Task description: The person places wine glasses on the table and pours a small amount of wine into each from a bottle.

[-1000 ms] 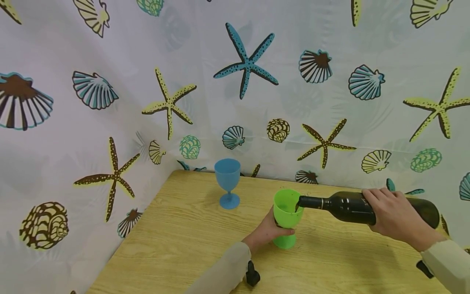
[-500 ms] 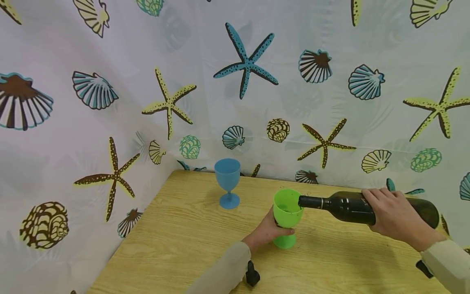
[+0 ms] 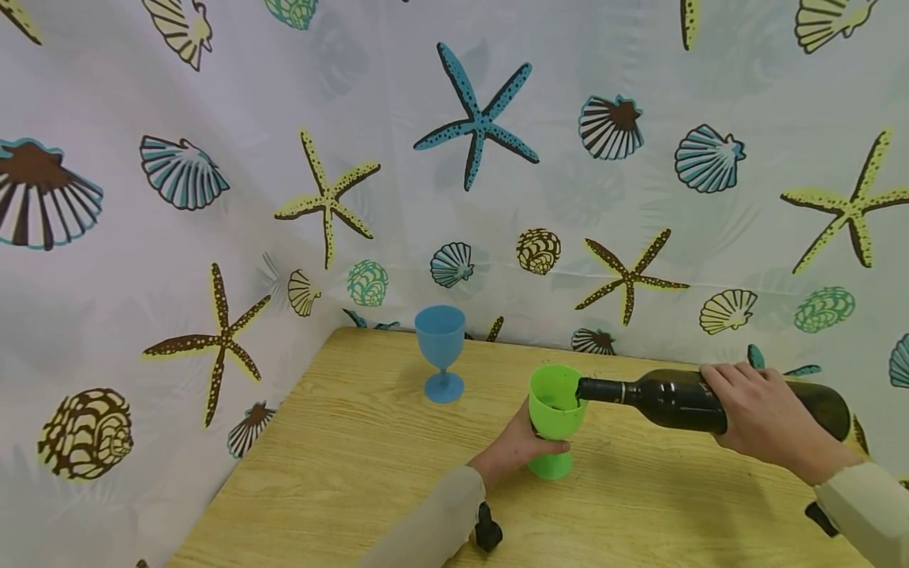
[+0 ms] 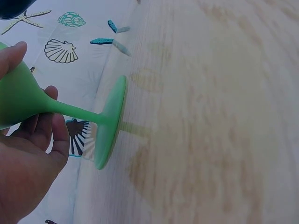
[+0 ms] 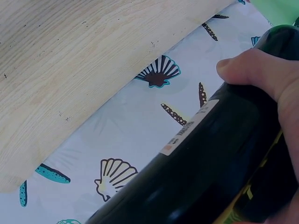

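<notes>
My left hand [image 3: 517, 446] grips a bright green plastic goblet [image 3: 557, 422] from the left, fingers round the lower bowl and thumb in front. It stands upright; in the left wrist view its foot [image 4: 111, 122] is at the tabletop, and I cannot tell whether it touches. A dark glass wine bottle [image 3: 675, 401] lies almost level in my right hand [image 3: 763, 414], which holds it round the body from above. The bottle's mouth is at the goblet's right rim, with a short dark trickle at the lip. The right wrist view shows a small white label [image 5: 189, 128] on the bottle.
A blue goblet [image 3: 440, 339] stands upright at the back of the wooden table [image 3: 341, 457], left of the green one. A white curtain [image 3: 383, 118] printed with shells and starfish hangs behind the table and along its left side.
Both hands, the goblet and the bottle keep their places. A dark trickle at the bottle's mouth was longer one second ago, not noticeable half a second ago, and shows short now.
</notes>
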Demonstrator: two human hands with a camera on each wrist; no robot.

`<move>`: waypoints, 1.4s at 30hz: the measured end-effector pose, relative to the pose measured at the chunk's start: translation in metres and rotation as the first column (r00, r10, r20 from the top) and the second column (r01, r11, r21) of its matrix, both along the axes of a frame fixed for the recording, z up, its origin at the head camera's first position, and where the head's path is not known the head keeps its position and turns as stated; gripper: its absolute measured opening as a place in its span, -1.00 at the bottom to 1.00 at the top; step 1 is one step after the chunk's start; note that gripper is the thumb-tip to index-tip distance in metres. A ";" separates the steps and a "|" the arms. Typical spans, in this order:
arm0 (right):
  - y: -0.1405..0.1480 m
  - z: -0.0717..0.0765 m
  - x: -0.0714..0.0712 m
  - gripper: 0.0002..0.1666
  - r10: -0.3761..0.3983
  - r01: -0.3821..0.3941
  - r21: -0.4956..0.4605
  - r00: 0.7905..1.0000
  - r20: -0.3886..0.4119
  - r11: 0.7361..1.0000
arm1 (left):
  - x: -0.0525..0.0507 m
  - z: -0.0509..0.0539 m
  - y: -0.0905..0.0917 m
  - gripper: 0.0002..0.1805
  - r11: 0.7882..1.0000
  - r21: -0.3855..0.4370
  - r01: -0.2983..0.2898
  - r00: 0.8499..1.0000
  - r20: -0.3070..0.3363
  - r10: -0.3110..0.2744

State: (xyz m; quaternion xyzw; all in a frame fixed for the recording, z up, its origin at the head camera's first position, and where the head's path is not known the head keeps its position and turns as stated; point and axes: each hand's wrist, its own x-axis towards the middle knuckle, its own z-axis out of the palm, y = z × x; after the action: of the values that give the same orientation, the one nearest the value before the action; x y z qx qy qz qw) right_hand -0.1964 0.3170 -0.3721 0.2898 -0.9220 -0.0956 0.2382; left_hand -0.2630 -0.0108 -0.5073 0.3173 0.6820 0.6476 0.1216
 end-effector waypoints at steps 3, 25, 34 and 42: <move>0.000 -0.001 0.000 0.14 0.003 -0.003 0.002 1.000 -0.001 1.000 | 0.001 0.001 0.000 -0.22 1.000 0.000 -0.002 1.000 0.002 0.002; 0.000 -0.001 -0.001 0.13 0.024 -0.024 0.000 1.000 -0.018 1.000 | 0.000 -0.003 0.000 -0.21 1.000 0.005 0.007 1.000 0.008 -0.007; -0.001 0.000 0.000 0.12 0.001 -0.001 0.002 1.000 0.001 1.000 | 0.000 -0.004 0.000 -0.21 1.000 0.012 0.009 1.000 0.003 -0.009; -0.001 0.002 0.001 0.12 0.003 -0.003 0.004 1.000 0.004 1.000 | 0.010 0.012 -0.003 -0.21 0.999 0.032 0.030 0.999 0.018 -0.031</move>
State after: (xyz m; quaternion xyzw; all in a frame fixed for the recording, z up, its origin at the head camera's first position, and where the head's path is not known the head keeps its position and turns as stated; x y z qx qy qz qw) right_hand -0.1953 0.3158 -0.3701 0.2916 -0.9220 -0.0964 0.2358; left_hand -0.2535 -0.0137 -0.4952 0.3235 0.6656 0.6593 0.1329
